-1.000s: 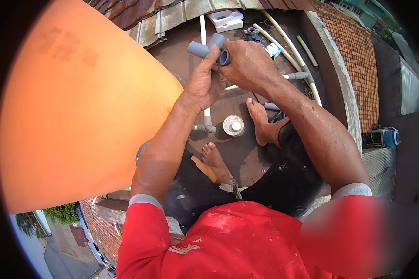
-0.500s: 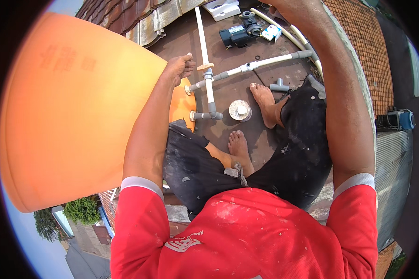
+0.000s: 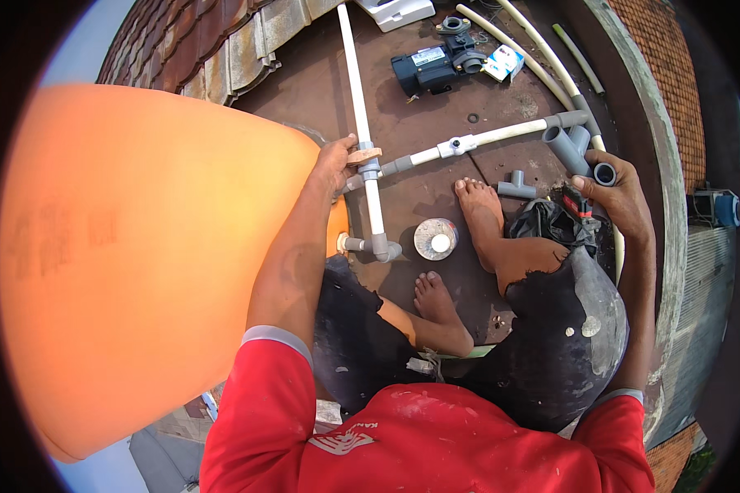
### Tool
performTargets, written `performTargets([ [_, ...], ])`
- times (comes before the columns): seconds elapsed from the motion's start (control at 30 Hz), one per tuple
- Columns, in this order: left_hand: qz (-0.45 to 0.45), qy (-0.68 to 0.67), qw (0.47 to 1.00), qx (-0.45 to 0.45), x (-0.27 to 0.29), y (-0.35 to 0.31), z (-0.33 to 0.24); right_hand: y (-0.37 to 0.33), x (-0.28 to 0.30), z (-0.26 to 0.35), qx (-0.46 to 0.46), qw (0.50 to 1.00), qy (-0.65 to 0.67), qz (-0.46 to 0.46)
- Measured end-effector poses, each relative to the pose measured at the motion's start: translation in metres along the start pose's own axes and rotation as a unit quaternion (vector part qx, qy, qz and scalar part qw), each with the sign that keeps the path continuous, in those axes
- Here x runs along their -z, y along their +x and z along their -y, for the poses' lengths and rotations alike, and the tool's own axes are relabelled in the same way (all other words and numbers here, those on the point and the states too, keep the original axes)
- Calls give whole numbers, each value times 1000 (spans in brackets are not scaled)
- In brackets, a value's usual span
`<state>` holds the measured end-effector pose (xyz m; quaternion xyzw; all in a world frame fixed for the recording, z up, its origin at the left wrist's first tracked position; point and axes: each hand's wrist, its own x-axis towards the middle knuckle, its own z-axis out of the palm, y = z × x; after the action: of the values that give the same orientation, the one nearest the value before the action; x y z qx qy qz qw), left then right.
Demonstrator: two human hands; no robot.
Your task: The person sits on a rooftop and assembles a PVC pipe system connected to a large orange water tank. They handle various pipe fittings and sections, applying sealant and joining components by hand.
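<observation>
At the orange tank point(image 3: 140, 246), my left hand point(image 3: 335, 164) is closed on the beige handle point(image 3: 365, 154) of a valve in the white pipe point(image 3: 355, 74). My right hand point(image 3: 621, 195), over by the low wall, grips a grey pipe tee point(image 3: 569, 151) with its open ends showing. A smaller grey tee point(image 3: 517, 186) lies on the floor beside my foot. Between my feet and the tank stands a round can point(image 3: 435, 239) with a pale lid. A white pipe with a fitting point(image 3: 457, 145) runs across the floor from the tank side to the right.
A dark water pump point(image 3: 432, 67) sits at the back beside a small white and blue box point(image 3: 502, 63). A black bag point(image 3: 543, 223) with a red and black tool point(image 3: 578, 201) lies by my knee. Roof tiles point(image 3: 193, 41) rise at the far left; a low wall point(image 3: 658, 156) bounds the right.
My right hand has come down from the far edge and now holds the grey tee. My left hand has moved onto the valve handle. The view has shifted.
</observation>
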<state>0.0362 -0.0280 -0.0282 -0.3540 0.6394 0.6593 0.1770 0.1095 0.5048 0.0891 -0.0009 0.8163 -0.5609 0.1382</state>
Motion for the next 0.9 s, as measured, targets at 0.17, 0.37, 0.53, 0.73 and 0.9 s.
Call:
performTargets([
  [0.17,51,-53,997,25,-9,14,0,46,-38,-83,12,997,-9,81],
  [0.37,88,-119,988,51,5,23,1,98,-89,-114,-72,973,-176,134],
  [0.53,71,-88,993,33,-13,23,-5,122,-94,-165,-38,957,-269,104],
  [0.73,54,-137,987,64,-14,27,-2,131,-94,-167,-139,959,-204,141],
  [0.9,86,-164,981,61,-4,30,-1,116,-95,-170,-38,945,-302,116],
])
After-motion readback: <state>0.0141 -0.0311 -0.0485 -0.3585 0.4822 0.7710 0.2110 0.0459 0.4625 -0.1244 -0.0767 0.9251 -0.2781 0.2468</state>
